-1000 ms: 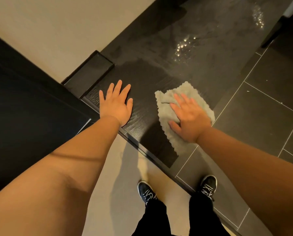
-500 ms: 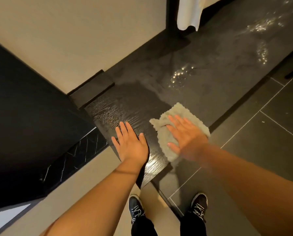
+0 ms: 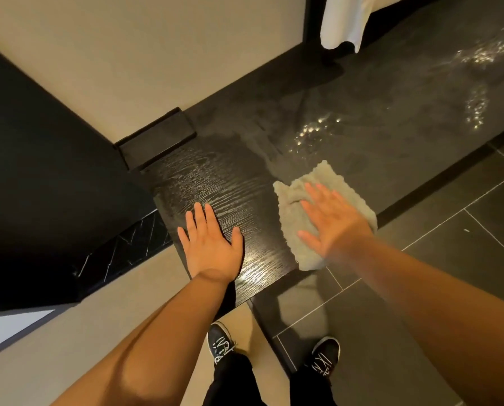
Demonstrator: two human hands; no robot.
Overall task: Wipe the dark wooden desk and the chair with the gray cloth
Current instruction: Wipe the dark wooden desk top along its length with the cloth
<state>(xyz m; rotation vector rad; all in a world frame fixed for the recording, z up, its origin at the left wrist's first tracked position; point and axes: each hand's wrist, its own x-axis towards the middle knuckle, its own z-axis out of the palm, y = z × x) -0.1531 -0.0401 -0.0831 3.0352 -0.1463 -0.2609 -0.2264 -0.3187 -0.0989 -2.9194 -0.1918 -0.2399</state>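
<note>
The dark wooden desk (image 3: 362,136) runs from the near corner up to the right, its grain shining near me and wet droplets glinting farther along. A crumpled gray cloth (image 3: 291,227) lies near the desk's front edge. My right hand (image 3: 330,221) presses flat on the cloth with straight fingers. My left hand (image 3: 209,244) rests flat on the bare desk top to the left of the cloth, fingers spread. No chair shows in this view.
A shallow black tray (image 3: 157,139) sits at the desk's left end against the beige wall. A white towel (image 3: 344,22) hangs above the desk's far part. Dark tiled floor (image 3: 464,244) lies to the right; my shoes (image 3: 221,344) stand below.
My left hand has slid back toward the near corner of the desk. The right hand and cloth have shifted slightly along the front edge. The view has tilted, revealing the white towel.
</note>
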